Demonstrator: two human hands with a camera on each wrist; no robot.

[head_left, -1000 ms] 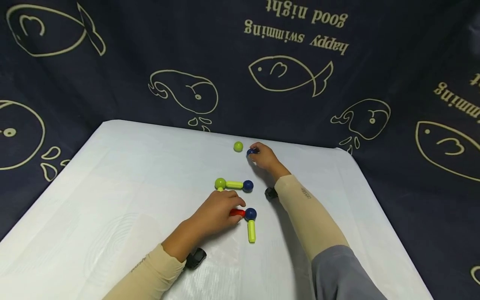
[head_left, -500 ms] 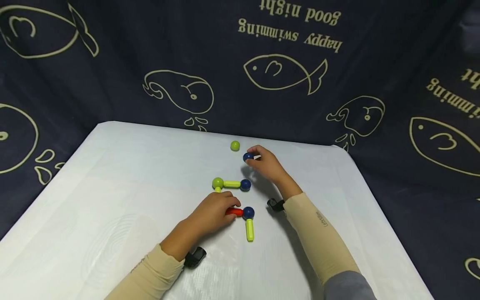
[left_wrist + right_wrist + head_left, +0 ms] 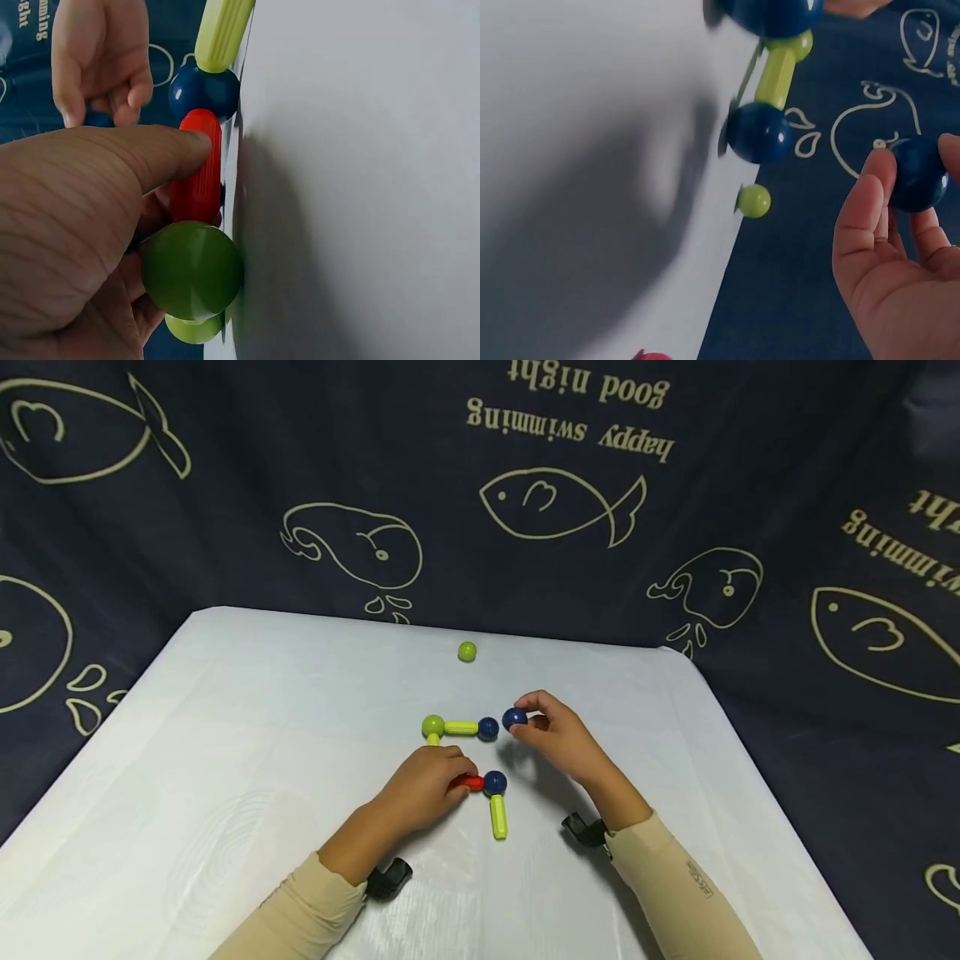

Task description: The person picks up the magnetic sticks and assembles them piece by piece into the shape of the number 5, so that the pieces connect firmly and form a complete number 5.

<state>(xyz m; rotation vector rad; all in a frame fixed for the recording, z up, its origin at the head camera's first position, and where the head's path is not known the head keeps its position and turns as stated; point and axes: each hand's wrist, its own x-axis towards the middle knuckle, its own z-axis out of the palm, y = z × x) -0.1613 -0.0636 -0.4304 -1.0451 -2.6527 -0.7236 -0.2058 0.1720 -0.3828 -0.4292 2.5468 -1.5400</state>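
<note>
My left hand [image 3: 423, 789] pinches a red rod [image 3: 199, 169] between thumb and fingers, low over the table. At the rod's ends sit a dark blue ball [image 3: 495, 783] and, in the left wrist view, a green ball [image 3: 193, 270]. A yellow-green rod [image 3: 498, 817] extends from that blue ball toward the front. My right hand [image 3: 561, 739] holds another blue ball [image 3: 919, 174] by its fingertips, above the table. Close beside it lies a third blue ball [image 3: 488, 729], joined by a yellow-green rod [image 3: 461, 727] to a green ball [image 3: 433, 726]. My left hand partly hides the piece below.
A loose green ball [image 3: 467, 651] rests near the back of the white table [image 3: 300, 685]. Behind it hangs a dark blue cloth [image 3: 450, 585] with fish drawings. At the right wrist view's bottom edge a small red thing [image 3: 656, 356] shows.
My right hand has carried its blue ball from the table's back toward the front, close to the joined pieces. The left hand keeps its pinch on the red rod with little movement.
</note>
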